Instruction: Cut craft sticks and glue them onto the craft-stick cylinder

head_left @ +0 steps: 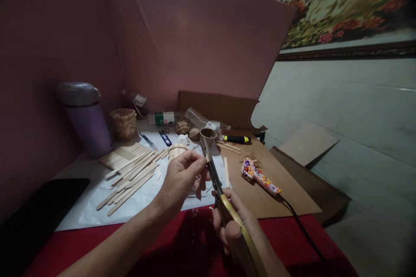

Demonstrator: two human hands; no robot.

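Nearest us, our right hand is closed round the gold grips of the scissors, with the blades running away from us and a bit left. Our left hand pinches a short stick right at the blades (it's tiny, hard to see), so left is nearer. Beyond, more sticks lie left on the bench, glue gun right, pink wall behind.

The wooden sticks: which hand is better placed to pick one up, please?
Probably left: the left hand, pinching only a stick piece, is beside the wooden sticks; the right hand grips the scissors.
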